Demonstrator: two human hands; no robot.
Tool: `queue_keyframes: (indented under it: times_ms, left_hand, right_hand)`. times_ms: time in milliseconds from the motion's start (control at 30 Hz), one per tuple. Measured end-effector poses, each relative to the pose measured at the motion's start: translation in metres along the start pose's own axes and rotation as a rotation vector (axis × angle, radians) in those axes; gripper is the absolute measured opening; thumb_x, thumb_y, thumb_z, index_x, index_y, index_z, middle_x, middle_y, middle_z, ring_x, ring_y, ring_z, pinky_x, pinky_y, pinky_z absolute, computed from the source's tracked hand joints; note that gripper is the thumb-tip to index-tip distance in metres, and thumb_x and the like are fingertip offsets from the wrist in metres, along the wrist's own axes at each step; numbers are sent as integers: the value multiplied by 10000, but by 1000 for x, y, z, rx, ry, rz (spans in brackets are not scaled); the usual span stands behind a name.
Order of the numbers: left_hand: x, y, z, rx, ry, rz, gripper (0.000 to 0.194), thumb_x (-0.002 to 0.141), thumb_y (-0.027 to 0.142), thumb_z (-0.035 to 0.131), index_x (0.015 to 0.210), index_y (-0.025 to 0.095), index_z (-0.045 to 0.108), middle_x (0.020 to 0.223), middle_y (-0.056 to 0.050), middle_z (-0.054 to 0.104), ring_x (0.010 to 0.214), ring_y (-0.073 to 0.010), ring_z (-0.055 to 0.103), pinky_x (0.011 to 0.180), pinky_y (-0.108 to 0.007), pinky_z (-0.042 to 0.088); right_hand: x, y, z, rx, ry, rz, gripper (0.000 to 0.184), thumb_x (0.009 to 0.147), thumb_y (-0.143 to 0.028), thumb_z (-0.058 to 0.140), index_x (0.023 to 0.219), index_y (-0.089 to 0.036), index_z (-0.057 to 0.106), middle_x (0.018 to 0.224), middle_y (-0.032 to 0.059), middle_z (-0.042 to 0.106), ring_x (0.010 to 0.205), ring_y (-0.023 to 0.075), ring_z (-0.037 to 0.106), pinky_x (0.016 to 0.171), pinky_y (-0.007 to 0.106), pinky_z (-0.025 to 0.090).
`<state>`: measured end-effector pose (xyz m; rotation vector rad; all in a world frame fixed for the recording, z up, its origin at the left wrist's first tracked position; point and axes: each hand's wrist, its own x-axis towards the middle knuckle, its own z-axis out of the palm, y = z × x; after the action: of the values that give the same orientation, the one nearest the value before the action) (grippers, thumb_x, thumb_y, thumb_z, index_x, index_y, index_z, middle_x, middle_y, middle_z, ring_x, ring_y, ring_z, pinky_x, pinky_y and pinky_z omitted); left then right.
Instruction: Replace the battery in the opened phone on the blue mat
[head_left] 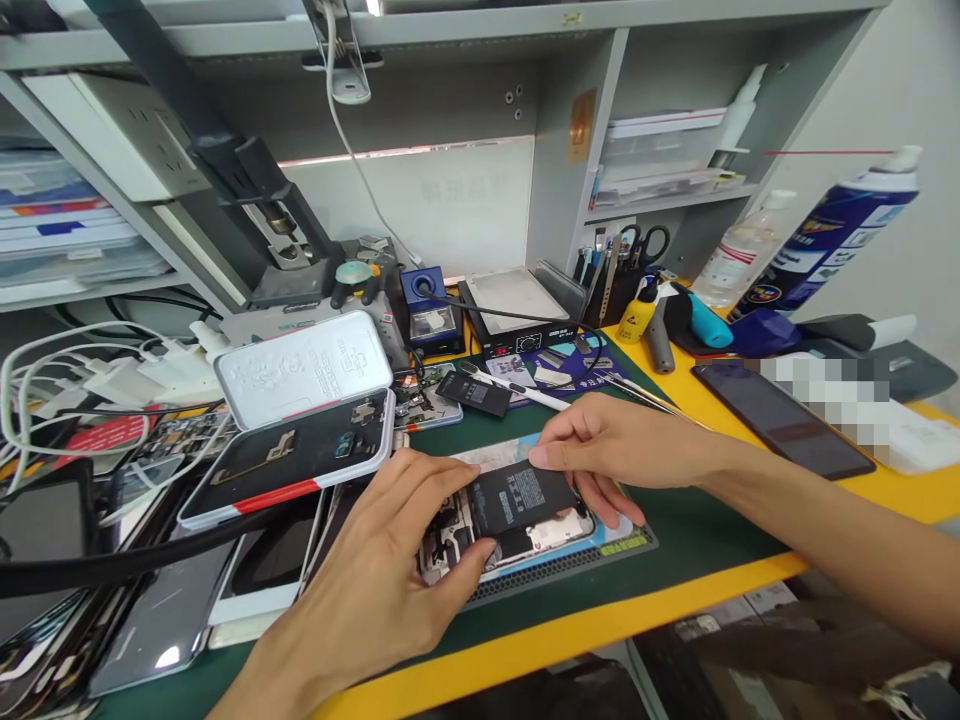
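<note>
Left fingers: bent around the near-left end of the opened smartphone point(555, 537), with the left hand point(375, 560) clasping its long sides, thumb at the front.
Right fingers: thumb and index of the right hand point(622, 445) pinched at the far edge of the black battery point(521, 498); remaining fingers curled beside the phone's right end.
Battery: lying label up over the phone's interior, slightly askew, apparently not flush.
Phone: set between both hands, toward the front edge of the tabletop point(450, 676), on a honeycomb-bordered work mat point(643, 541).
Progress, judged: back cover already off, internals exposed; battery unseated and housing unclosed. Removal or fitting: cannot tell.
Second battery: dark, near the far edge of the tabletop, just beyond the work mat point(476, 392).
White hinged case: open, left of the hands, red-banded along the front point(304, 365); holding a slender bracket-like part point(259, 458) and a small blue-and-black component point(345, 443) on a dark bed.
Black tool holder: toward the far-right corner of the tabletop point(626, 300); filled with upright tweezers point(611, 275) and scissors point(656, 243).
Clear bottle: right of the holder, containing colourless liquid, as far as visible point(731, 265).
Yellow dropper bottle: just before the holder, contents hidden point(637, 315).
Aerosol can: tilted at the far-right corner, contents hidden point(829, 235).
Translucent boxes: stacked on the left shelf, packed with items too indistinct to identify point(67, 255).
</note>
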<state>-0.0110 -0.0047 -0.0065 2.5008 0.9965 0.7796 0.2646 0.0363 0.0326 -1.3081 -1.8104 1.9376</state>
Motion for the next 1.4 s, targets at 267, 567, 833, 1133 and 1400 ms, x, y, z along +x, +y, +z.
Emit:
queue_keyframes:
  times_ms: [267,567,833,1133,1400]
  left_hand:
    - [-1,0,0,-14,-21,-9,394,934,216,658,1310,210,543,1103,-61,617,1035,-210,540,889,-346,512]
    - [-2,0,-1,-11,-31,-51,367,938,222,650,1289,258,549,1076,-51,601,1005,-211,566,840,-333,528]
    - [0,2,-2,26,-11,30,364,922,199,667,1268,231,557,1098,-62,630,1049,-222,561,868,-334,536]
    - [-1,6,-5,-6,-56,1,351,921,180,662,1254,218,556,1180,-69,662,1091,-235,532,926,-386,513]
    - [-5,3,-10,-63,-22,-6,335,882,52,541,1176,202,598,1098,-87,642,1016,-220,589,874,-369,556]
  right_hand:
    - [-3,-2,1,-102,54,5,389,922,-533,673,950,-145,697,530,6,677,358,96,547,394,165,420]
    - [-20,-6,-9,-347,81,-36,530,891,-536,706,1275,-171,701,708,22,705,533,129,600,482,203,458]
    - [-22,-6,-11,-452,154,-108,382,961,-466,626,1184,-175,735,766,37,712,593,142,614,514,224,434]
    - [-21,-1,2,-690,113,-248,360,886,-328,727,1229,-222,717,1198,47,661,781,145,622,645,253,489]
    - [-18,4,7,-688,137,-278,317,900,-296,711,1209,-226,720,1181,52,657,712,128,601,649,258,482]
